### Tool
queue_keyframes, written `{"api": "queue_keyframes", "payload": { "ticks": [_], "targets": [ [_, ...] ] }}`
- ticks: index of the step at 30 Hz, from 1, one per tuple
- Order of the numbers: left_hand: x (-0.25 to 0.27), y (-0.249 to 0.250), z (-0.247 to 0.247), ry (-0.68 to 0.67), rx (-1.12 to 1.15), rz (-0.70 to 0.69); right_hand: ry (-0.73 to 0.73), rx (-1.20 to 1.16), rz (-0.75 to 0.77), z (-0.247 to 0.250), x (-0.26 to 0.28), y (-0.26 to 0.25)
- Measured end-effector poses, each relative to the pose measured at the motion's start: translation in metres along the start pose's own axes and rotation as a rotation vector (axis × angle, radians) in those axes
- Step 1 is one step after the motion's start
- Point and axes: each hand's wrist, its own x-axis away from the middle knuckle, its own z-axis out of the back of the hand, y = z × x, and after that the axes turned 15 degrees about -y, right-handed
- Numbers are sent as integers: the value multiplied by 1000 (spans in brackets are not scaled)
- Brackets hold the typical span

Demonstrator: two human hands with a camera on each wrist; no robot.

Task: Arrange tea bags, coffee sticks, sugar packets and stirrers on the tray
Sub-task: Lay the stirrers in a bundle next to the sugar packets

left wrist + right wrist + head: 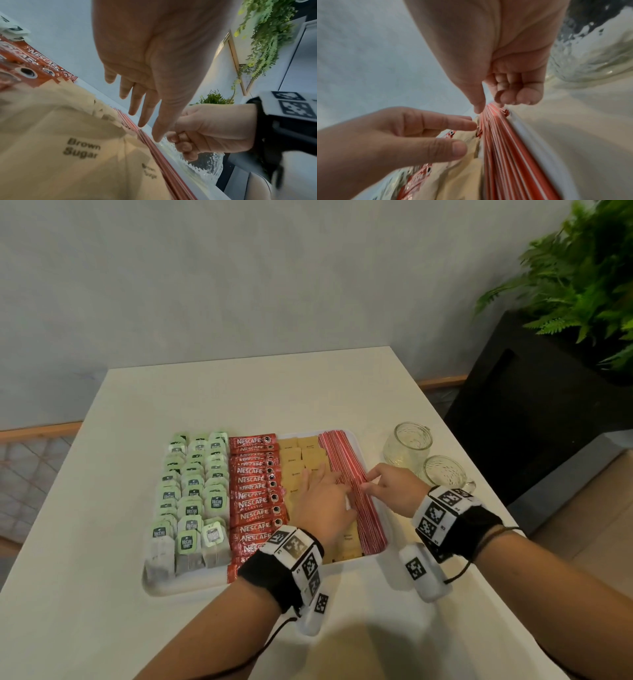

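A white tray [171, 587] holds rows of green tea bags [191, 501], red coffee sticks [255, 494], brown sugar packets [294, 460] and red-and-white striped stirrers [342, 457] along its right side. My left hand [329, 494] lies over the sugar packets [68, 155] with straight fingers, their tips against the left edge of the stirrers [164, 162]. From the right, my right hand [375, 484] pinches the stirrer bundle [505, 155] between thumb and curled fingers [513, 97], beside the tray rim [539, 148]. The left hand hides some sugar packets.
Two clear glass mugs [407, 445] [445, 472] stand just right of the tray, close behind my right hand. A black planter [548, 388] with a fern [582, 268] stands beyond the white table's right edge. A wall stands behind the table.
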Motion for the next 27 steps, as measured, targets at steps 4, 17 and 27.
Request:
{"api": "queue_keyframes", "payload": {
  "ticks": [4, 17, 27],
  "targets": [
    [3, -1, 2, -49, -77, 13, 27, 153, 181, -8, 20, 7],
    [-8, 7, -15, -249, -226, 99, -313, 455, 148, -28, 30, 33],
    [-5, 14, -9, -310, -223, 109, -270, 352, 235, -22, 28, 40]
  ]
}}
